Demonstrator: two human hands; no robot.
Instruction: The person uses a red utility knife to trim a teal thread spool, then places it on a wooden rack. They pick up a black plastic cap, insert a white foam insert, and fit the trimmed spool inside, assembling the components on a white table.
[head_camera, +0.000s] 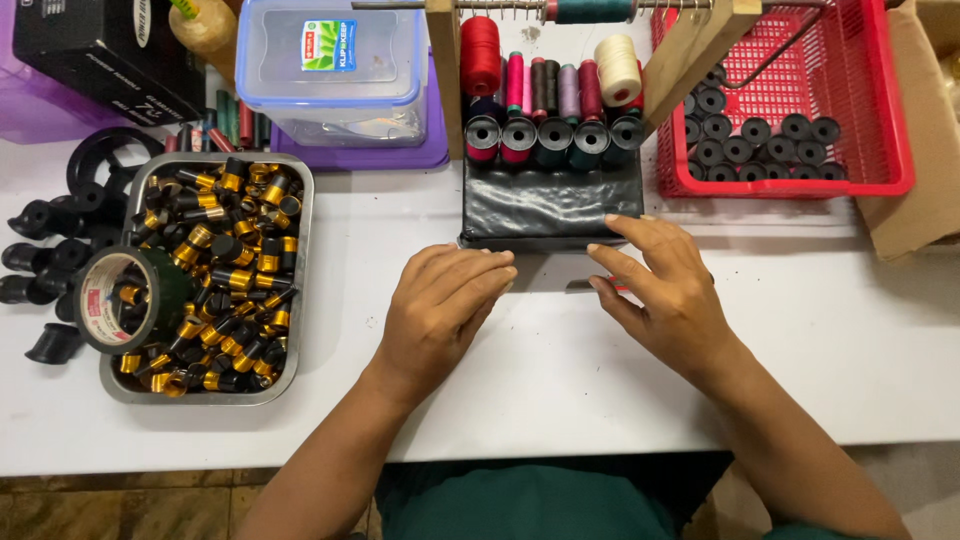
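The left hand (440, 305) lies palm down on the white counter (560, 380), its fingers together and flat, holding nothing. The right hand (665, 285) rests just beside it with fingers spread apart, fingertips touching the front edge of a black block (550, 205) that carries a row of thread spools (553, 140). A small red and silver tool (590, 285) lies partly hidden under the right hand. A metal tray (300, 290) of black and gold parts sits to the left, with a roll of tape (125, 300) on its rim. A red basket (880, 130) of black spools stands at the right.
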